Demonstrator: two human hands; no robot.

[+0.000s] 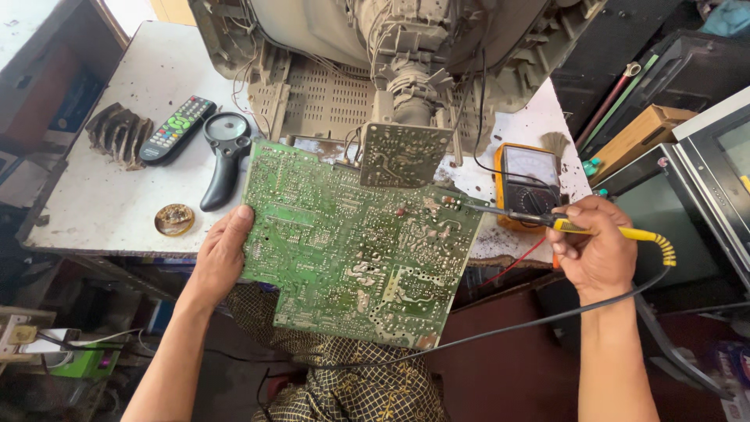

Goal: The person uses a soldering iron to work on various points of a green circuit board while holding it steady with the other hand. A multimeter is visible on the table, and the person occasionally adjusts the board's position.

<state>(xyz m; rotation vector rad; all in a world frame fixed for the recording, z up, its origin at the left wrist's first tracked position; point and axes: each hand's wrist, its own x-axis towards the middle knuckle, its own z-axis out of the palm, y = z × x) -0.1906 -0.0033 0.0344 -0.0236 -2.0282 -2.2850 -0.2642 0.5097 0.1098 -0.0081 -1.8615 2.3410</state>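
Fingers: left hand (221, 252) grips flat green circuit board (355, 242) | right hand (598, 250) pinches yellow probe (601, 230)

A large green circuit board (351, 242), solder side up, is held tilted; a yellow-handled soldering iron (562, 224) touches its upper right.

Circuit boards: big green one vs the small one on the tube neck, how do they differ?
The big green circuit board is far larger than the small neck board. The big one is bright green; the small one looks grey-green and dusty. The left hand holds the big board by its edge, tilted off the table, while the small board sits mounted at the tube's neck, unheld. Both show their solder side.
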